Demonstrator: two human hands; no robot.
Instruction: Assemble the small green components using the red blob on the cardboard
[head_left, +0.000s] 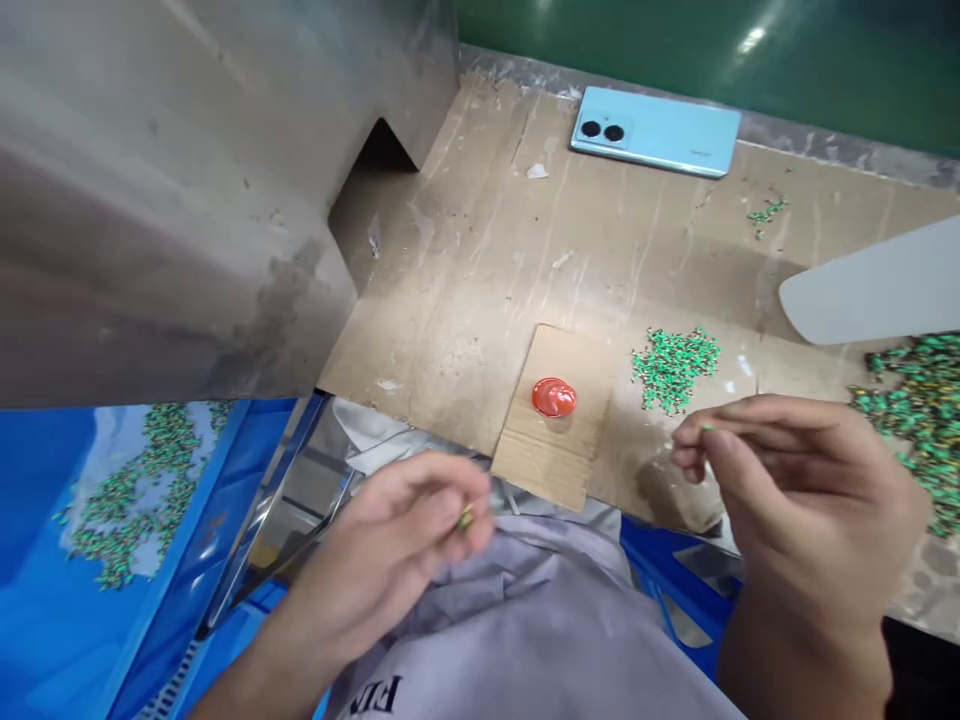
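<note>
My left hand (420, 535), slightly blurred, is closed with a small yellowish piece between thumb and fingers, left of the cardboard pad's lower edge. My right hand (802, 480) pinches a tiny green piece between thumb and forefinger, just below a small pile of green pieces (675, 367). Between the hands and farther up, a red round blob or dish (553, 398) with a glossy surface sits on a small cardboard piece (551, 465). A larger heap of green and yellow pieces (926, 410) lies at the right edge, partly behind my right hand.
A light blue phone (660, 130) lies at the back of the cardboard-covered table (450, 270). A white rounded object (877, 285) juts in from the right. Metal housing (187, 190) stands at left, above a blue bin (45, 630) holding more green pieces.
</note>
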